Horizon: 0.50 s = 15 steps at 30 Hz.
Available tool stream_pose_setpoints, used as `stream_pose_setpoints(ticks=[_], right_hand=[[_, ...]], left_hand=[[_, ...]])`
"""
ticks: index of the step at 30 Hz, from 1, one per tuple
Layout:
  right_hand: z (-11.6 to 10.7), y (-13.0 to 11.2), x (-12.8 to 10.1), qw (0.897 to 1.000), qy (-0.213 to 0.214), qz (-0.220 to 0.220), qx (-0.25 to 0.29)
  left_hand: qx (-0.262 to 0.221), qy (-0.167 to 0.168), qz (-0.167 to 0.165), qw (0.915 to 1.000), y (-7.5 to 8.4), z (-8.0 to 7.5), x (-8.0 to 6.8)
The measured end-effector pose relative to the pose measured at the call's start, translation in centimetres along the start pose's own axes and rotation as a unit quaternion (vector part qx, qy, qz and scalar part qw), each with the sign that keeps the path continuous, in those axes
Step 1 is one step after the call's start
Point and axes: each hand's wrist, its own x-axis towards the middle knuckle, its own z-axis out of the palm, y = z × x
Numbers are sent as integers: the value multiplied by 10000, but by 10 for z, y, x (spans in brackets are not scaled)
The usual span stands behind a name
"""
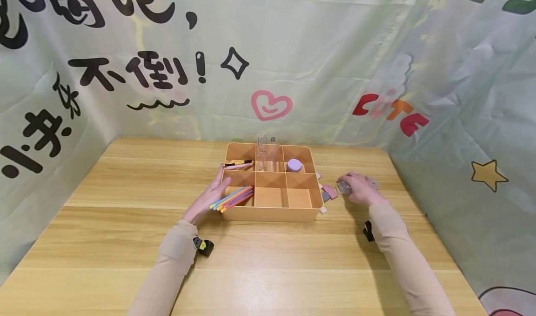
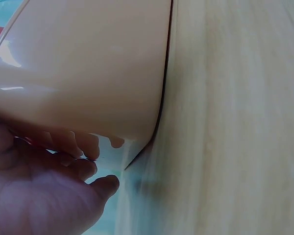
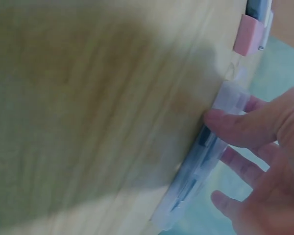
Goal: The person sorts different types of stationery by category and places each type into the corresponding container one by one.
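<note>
A peach compartment tray (image 1: pixel 272 213) stands mid-table. My left hand (image 1: pixel 218 185) lies flat against its left wall, fingers straight; the left wrist view shows the fingers (image 2: pixel 83 147) pressed on the tray's smooth side (image 2: pixel 88 73). Several coloured pens (image 1: pixel 232 198) lie in the front-left compartment. Just right of the tray, my right hand (image 1: pixel 351 186) grips a small clear plastic box (image 3: pixel 201 166) on the table, with a finger (image 3: pixel 225 120) above and the thumb below. A pink eraser (image 1: pixel 331 191) (image 3: pixel 249 34) and a grey piece (image 1: pixel 325 197) lie between that hand and the tray.
In the back compartments are a pink pen (image 1: pixel 239 165), a clear ruler (image 1: pixel 264 154) and a purple round piece (image 1: pixel 294 165). Printed cloth (image 1: pixel 460 97) hangs along the back and both sides of the wooden table (image 1: pixel 125 213).
</note>
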Motion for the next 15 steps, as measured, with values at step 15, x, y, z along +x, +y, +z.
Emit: stream_pose_setpoints(ticks=[15], right_hand=[[7,2,-11,9955,940,-56,-67]], left_hand=[[5,3,-2,10000,-3,0,1]])
